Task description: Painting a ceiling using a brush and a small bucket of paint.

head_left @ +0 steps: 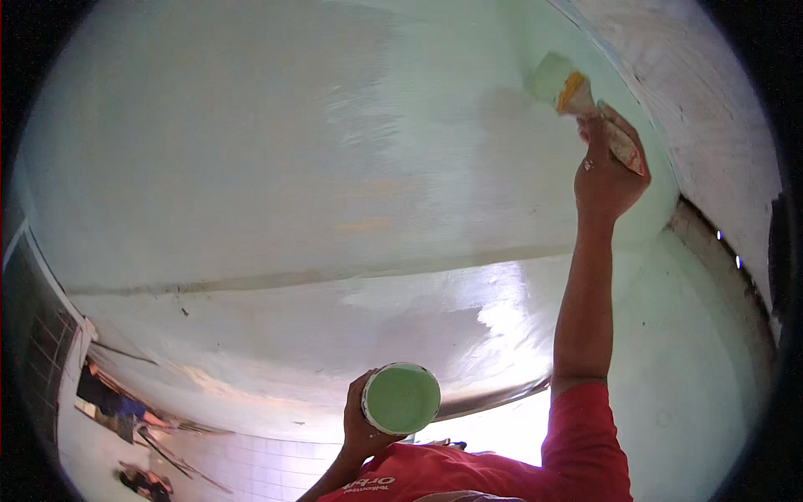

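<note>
I'm gripping the brush in my right hand, its long axis slanting up-left to the bristles, while my farther left hand is holding the pot well below.

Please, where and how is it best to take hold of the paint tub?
Probably the tub is best gripped by its outer wall, from its left side, where the left hand holds it. It is round, so a curved grip should fit, and its open mouth shows green paint, so keep outside the rim.
</note>
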The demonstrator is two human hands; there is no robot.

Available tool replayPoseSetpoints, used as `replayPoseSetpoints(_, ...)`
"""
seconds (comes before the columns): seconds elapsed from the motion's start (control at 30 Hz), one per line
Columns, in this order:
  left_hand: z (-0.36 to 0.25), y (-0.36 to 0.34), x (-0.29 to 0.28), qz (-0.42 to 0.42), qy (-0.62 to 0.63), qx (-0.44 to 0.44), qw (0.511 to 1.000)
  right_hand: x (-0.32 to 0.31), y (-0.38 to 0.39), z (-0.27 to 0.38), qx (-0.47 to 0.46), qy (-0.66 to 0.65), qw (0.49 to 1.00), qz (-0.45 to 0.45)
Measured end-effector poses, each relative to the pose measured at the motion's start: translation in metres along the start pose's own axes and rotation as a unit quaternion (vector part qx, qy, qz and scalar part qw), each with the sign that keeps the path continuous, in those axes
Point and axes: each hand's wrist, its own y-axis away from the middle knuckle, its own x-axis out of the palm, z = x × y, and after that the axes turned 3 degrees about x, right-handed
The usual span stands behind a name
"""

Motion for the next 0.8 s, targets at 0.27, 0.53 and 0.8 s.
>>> replayPoseSetpoints(0.27, 0.015, 0.003, 0.004, -0.037, 0.049, 0.023, 0.998, 0.132, 0.060, 0.061, -0.423, 0.177, 0.847, 0.269)
replayPoseSetpoints(0.53, 0.021, 0.003, -0.003, -0.026, 0.053, 0.025, 0.998, 0.146, 0.155, 0.073, -0.336, 0.136, 0.810, 0.462)
replayPoseSetpoints(0.8, 0.034, 0.013, -0.013, -0.074, 0.083, -0.012, 0.994, 0.138, -0.011, 0.099, -0.209, 0.216, 0.924, 0.236)
